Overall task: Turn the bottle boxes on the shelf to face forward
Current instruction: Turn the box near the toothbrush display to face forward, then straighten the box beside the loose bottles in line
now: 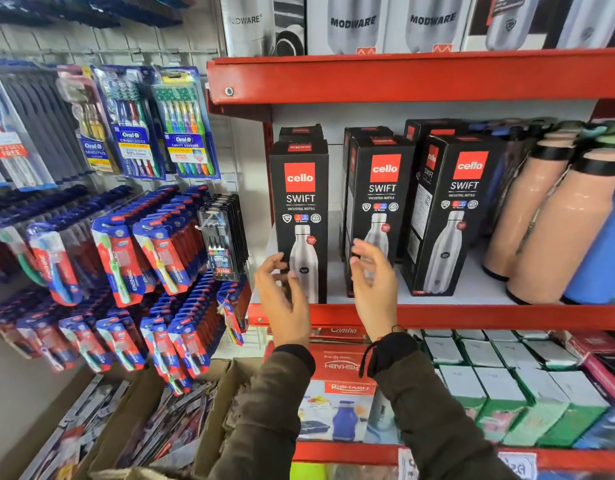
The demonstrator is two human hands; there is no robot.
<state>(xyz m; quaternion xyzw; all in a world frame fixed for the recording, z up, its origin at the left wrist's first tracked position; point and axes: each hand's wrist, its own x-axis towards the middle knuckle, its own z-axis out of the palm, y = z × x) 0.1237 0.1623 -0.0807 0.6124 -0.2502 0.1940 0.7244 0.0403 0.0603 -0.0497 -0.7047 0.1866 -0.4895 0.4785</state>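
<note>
Three black Cello Swift bottle boxes stand in the front row on the red shelf. The left box, the middle box and the right box all show their printed fronts. More black boxes stand behind them. My left hand hovers with fingers apart at the lower left edge of the left box. In front of the middle box's lower part my right hand is spread and empty. Whether either hand touches a box is unclear.
Peach and blue bottles stand at the right of the same shelf. Modware boxes fill the shelf above. Toothbrush packs hang on the wall rack at left. Green and red boxes sit on the lower shelf.
</note>
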